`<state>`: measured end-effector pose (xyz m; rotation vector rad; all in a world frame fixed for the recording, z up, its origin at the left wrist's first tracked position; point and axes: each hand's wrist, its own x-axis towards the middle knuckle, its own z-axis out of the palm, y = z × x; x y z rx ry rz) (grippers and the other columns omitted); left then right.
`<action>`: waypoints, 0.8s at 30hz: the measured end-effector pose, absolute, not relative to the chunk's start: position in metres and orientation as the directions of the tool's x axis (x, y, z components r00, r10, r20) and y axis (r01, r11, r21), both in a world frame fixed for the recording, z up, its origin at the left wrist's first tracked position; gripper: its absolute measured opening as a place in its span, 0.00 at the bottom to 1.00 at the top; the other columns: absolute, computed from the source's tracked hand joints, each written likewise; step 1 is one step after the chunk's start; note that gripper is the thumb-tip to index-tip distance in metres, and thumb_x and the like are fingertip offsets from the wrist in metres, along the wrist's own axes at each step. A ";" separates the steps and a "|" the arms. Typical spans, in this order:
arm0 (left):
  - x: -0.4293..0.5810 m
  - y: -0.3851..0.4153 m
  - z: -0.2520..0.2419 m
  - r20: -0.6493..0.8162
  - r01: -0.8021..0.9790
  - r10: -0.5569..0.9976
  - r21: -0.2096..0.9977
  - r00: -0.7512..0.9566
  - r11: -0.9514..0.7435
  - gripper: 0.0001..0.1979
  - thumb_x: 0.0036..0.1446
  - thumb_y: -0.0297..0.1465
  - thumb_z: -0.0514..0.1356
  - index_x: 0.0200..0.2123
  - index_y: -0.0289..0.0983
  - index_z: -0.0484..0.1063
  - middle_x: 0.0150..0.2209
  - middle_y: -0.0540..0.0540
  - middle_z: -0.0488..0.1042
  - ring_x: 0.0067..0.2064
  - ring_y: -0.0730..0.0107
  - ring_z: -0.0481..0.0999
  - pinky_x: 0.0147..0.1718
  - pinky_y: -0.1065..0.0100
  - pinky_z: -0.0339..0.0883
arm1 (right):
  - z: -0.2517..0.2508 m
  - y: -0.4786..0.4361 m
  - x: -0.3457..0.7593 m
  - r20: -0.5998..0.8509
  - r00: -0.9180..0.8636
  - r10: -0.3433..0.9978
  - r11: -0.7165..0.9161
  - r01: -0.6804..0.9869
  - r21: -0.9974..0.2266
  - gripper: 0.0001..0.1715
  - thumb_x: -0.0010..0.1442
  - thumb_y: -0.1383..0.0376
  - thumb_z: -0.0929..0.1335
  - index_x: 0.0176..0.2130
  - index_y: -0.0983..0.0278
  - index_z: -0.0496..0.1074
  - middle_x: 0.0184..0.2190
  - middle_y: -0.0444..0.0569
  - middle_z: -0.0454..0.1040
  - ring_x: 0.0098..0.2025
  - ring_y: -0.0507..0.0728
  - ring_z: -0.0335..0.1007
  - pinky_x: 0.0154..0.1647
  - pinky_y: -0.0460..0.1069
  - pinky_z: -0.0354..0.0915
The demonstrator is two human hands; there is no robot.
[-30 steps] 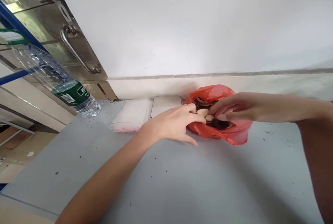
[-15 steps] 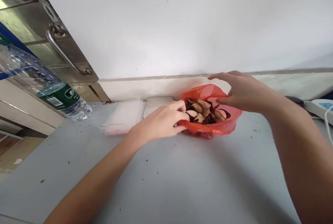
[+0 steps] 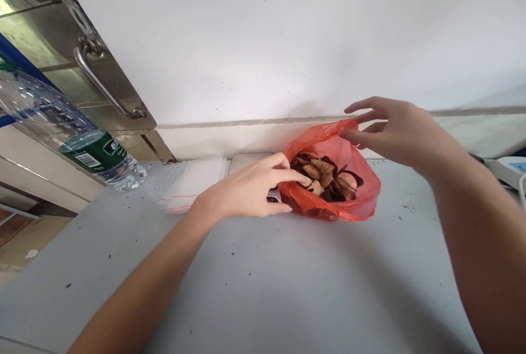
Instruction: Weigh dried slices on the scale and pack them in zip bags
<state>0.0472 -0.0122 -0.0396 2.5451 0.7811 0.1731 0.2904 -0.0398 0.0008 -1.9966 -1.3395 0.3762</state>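
A red plastic bag [image 3: 361, 200] stands on the grey table with its mouth open upward. Inside lie several dried brown, curved pieces [image 3: 322, 167], like husks or dried peel. My left hand [image 3: 255, 184] is at the bag's left rim; its index finger reaches over the pieces while the thumb stays apart outside. My right hand [image 3: 390, 129] has the bag's raised back rim between thumb and fingers. Partly covered by my left hand is a small flat device with a pale top [image 3: 246, 162], perhaps a scale, with a dial or button at its front.
Left of the device lies a stack of clear plastic bags [image 3: 193, 184] with red lines. A large water bottle [image 3: 94, 151] with a green label stands at the left, near a metal door handle [image 3: 102, 83]. The wall [image 3: 287, 41] borders the back. A white power strip [image 3: 509, 170] is at far right.
My right hand has moved up and right, and the bag's back rim is now raised and wider. My left hand has let the left rim go, its fingers spreading over the contents.
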 end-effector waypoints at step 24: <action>0.007 0.003 -0.011 -0.521 0.895 0.732 0.184 0.439 -0.406 0.07 0.65 0.39 0.57 0.40 0.45 0.71 0.46 0.52 0.80 0.38 0.63 0.76 0.30 0.66 0.61 | -0.018 -0.047 0.244 -0.046 -0.397 0.917 0.336 0.829 -0.447 0.21 0.53 0.68 0.65 0.23 0.60 0.45 0.22 0.42 0.50 0.24 0.52 0.41 0.24 0.51 0.44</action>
